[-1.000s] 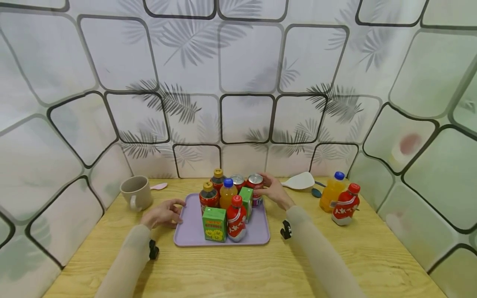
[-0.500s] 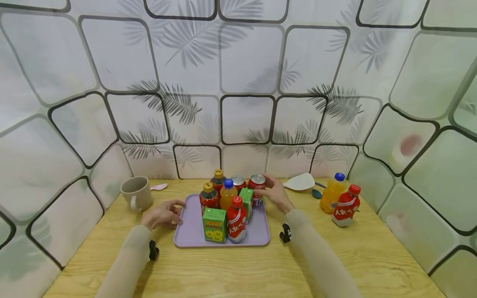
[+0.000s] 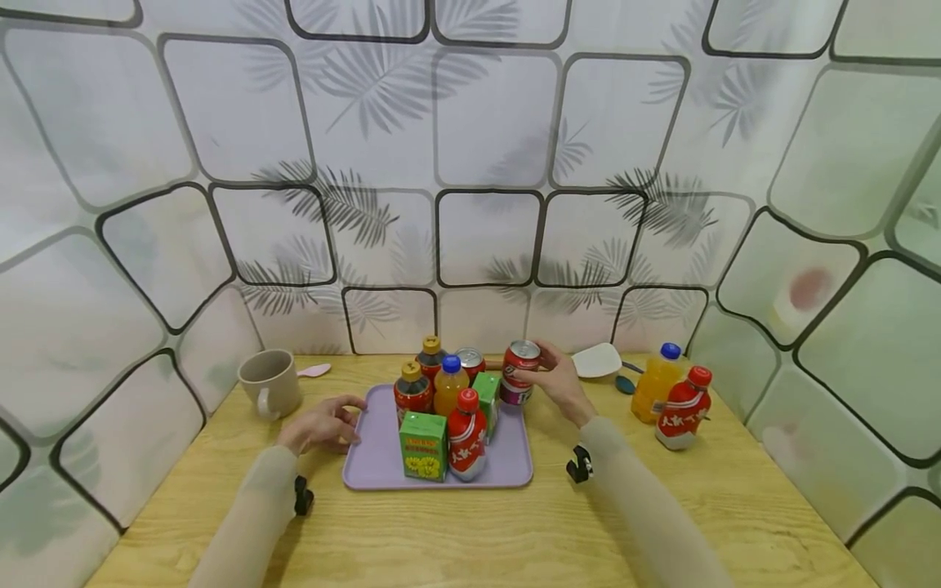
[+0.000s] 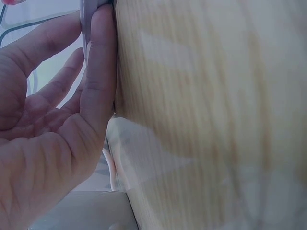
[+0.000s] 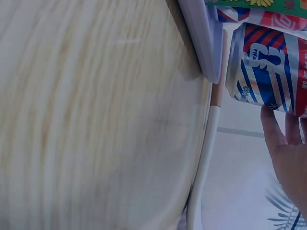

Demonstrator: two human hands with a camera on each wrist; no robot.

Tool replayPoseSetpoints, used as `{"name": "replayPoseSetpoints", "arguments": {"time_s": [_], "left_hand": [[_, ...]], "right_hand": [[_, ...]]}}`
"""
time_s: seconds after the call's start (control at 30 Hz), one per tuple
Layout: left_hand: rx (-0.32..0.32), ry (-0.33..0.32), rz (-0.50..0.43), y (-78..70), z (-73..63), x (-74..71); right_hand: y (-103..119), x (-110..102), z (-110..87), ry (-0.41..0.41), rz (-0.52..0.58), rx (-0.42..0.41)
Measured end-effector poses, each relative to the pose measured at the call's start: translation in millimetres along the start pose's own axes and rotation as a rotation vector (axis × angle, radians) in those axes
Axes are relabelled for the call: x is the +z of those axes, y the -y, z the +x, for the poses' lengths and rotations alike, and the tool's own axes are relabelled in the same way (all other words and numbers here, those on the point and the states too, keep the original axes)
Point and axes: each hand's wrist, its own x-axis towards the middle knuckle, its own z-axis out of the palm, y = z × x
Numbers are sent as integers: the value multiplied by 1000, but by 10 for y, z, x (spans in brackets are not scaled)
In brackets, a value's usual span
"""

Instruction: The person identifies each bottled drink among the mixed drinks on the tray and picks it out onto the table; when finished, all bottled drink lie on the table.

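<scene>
My right hand (image 3: 562,384) grips a red soda can (image 3: 522,371) by its side at the back right corner of the lilac tray (image 3: 371,461). In the right wrist view, the can (image 5: 273,69) is off the surface, its base slightly above the tray's rim. The fingertips touch its wall; the thumb is out of that view. At the tray's left edge, my left hand (image 3: 323,425) pinches the rim between fingers, as the left wrist view shows. Standing on the tray are green cartons (image 3: 423,447), a red bottle (image 3: 466,437), an orange juice bottle (image 3: 450,388), dark bottles (image 3: 413,390) and another can (image 3: 470,360).
A beige mug (image 3: 269,382) and a pink spoon (image 3: 314,370) are at the left. Behind my right hand lies a white rice paddle (image 3: 598,360), with a dark blue spoon (image 3: 625,384) nearby. Another juice bottle (image 3: 657,388) and red bottle (image 3: 682,412) stand at the right. A patterned curtain surrounds the table.
My right hand has lifted the can and shifted it to the right, away from the other can and the carton. The left hand and the tray have stayed put.
</scene>
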Motion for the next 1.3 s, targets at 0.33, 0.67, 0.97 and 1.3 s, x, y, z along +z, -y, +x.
{"name": "replayPoseSetpoints", "arguments": {"time_s": [0.33,0.67,0.97,1.3], "left_hand": [[17,18,-6,-8,-8,-4],[18,21,-7,-21,-8,-8],[26,-2,30,27,6,13],[-6,-4,13,9,-4,7]], "right_hand": [[17,-237,-125,-42,-77,-3],[-44,-444,-275,-81,-97,2],[-17,-573,-428,-151,-108,93],[64,-723,-626,-131,-182,73]]}}
